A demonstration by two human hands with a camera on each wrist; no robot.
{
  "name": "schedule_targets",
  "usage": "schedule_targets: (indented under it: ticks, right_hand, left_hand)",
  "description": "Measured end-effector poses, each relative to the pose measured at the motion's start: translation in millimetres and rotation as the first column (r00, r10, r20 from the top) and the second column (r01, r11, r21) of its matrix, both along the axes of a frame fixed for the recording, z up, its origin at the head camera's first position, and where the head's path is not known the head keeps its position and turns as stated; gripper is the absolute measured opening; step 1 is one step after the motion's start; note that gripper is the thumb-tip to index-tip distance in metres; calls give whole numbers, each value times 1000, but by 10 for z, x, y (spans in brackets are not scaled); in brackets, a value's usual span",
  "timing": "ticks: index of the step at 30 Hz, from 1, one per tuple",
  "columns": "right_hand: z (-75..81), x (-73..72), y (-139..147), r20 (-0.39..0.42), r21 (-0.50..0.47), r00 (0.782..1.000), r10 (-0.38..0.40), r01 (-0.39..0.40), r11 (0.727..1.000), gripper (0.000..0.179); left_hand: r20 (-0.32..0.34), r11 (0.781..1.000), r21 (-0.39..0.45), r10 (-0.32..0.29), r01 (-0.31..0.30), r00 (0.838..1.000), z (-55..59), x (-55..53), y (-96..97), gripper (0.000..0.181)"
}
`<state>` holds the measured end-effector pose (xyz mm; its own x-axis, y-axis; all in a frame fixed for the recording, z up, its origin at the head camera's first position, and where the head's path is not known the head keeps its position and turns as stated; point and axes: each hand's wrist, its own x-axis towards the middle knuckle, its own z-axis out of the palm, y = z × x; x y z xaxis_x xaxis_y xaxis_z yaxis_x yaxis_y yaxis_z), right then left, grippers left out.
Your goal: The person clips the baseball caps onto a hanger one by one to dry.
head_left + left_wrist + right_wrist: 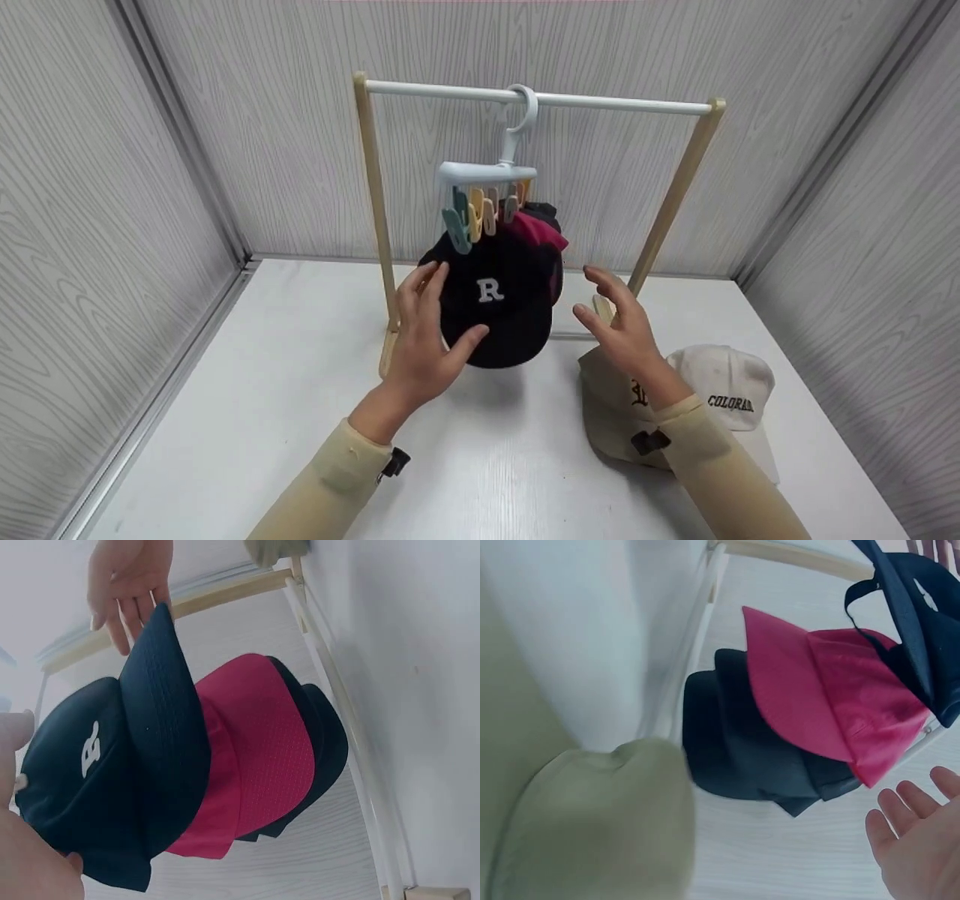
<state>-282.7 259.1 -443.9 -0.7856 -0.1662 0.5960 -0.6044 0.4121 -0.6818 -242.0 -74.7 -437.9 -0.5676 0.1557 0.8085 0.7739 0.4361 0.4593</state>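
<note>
A black cap with a white letter R (499, 330) hangs, brim down, from the coloured clips (457, 229) of a white clip hanger (480, 174). My left hand (424, 349) is at the cap's left side, fingers along the crown's edge and thumb spread over the front near the brim. To the right of the cap is my right hand (626, 334), fingers apart and a gap between them and the cap. Behind the black cap hang a pink cap (795, 690) and dark caps (720, 750), mostly hidden in the head view.
The hanger hooks over the white rail (622, 103) of a wooden-legged rack (679, 199). On the white table (262, 420), at right, lie an olive cap (611, 420) and a white cap (731, 371), partly covered by my right forearm. Grey wood-grain panels enclose the table.
</note>
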Motion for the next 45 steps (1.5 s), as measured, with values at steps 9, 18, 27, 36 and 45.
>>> schedule_targets:
  ticks: [9,18,27,36,45]
  right_hand:
    - [-139,134,238,37,53,998,-55,53,997,60]
    - [-227,273,450,76,80,994,-73,67,995,61]
    - [-294,359,699,163,127,979,-126,106,986,61]
    - [-379,454,839,233,165,956,-178,141,976,62]
    - [-437,537,938,267,188,939,-217,170,967,65]
  left_hand:
    - [-52,999,-47,-19,17,998,-72,110,112,85]
    - [2,984,-155,-83,82,997,-147,225,293,81]
    - [70,958,-221,-172,183,983,-250,280,505,73]
    - [162,935,-241,-226,260,961,-348,286,699,72]
    - [313,910,-248,-249,332,916,-420,262,894,72]
